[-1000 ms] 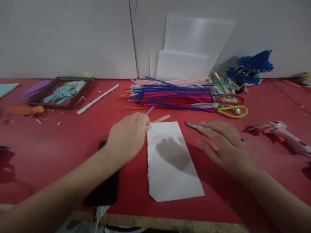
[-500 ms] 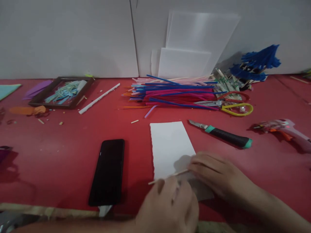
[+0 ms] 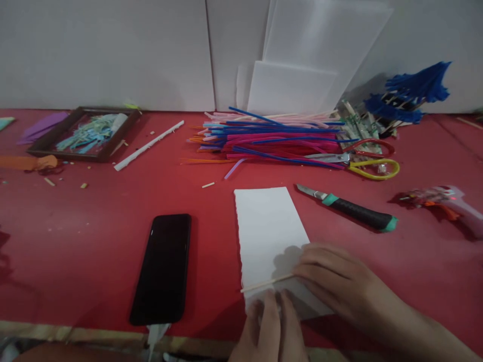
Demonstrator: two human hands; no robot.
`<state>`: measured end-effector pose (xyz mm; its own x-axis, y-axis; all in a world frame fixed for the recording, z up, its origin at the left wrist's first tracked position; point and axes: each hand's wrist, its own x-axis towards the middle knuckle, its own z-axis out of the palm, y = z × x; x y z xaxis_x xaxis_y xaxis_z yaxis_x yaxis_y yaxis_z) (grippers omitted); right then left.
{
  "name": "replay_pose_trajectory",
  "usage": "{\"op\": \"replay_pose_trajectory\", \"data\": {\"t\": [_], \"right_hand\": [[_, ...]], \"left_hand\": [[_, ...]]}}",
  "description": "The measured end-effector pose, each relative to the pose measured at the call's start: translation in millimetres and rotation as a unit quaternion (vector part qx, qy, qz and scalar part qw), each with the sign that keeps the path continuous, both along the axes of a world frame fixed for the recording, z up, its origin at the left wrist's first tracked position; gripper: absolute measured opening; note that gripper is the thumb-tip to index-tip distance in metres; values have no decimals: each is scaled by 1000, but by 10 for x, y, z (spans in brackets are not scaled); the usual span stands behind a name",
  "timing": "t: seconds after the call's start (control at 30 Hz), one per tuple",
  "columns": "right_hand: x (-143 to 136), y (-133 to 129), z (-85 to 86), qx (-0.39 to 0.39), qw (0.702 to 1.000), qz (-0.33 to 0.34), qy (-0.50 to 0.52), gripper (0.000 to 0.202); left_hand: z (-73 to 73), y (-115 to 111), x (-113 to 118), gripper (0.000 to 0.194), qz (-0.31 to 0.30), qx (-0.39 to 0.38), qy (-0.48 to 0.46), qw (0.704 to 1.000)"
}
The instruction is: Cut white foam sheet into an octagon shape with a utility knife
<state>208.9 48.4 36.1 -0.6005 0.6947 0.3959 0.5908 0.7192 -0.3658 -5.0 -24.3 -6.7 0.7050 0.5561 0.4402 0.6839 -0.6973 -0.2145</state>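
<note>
A white sheet with a ragged left edge (image 3: 267,226) lies on the red table, and a thin pale stick (image 3: 264,284) crosses its lower part. The stick's right end is at the fingertips of my right hand (image 3: 335,276), whose fingers are pressed together around it over the sheet's right edge. My left hand (image 3: 269,329) rests at the sheet's near end, just below the stick, with its fingers apart. Whether something small lies beneath the left fingers is hidden.
A black phone (image 3: 162,269) lies left of the sheet. Right of it are a cutter knife (image 3: 350,209) and a pink glue gun (image 3: 445,201). Behind are pipe cleaners (image 3: 279,141), scissors (image 3: 373,163), a brown frame (image 3: 75,153) and a white rod (image 3: 149,146).
My left hand has moved down and toward me, off the stick, and its fingers have spread. The stick now lies lower across the sheet. The view has shifted slightly.
</note>
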Motion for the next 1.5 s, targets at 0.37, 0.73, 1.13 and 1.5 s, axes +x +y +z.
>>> {"op": "replay_pose_trajectory", "data": {"t": [0.37, 0.73, 1.13, 1.5], "right_hand": [[77, -27, 58, 38, 999, -14, -29, 25], [59, -61, 39, 35, 999, -24, -34, 21], [33, -48, 34, 20, 1000, -23, -6, 22], [43, -35, 37, 11, 1000, -11, -13, 20]], "left_hand": [[243, 101, 5, 24, 4, 66, 54, 996], [328, 133, -37, 25, -1, 29, 40, 999], [370, 163, -33, 16, -12, 30, 62, 998], [249, 123, 106, 13, 18, 56, 7, 998]]}}
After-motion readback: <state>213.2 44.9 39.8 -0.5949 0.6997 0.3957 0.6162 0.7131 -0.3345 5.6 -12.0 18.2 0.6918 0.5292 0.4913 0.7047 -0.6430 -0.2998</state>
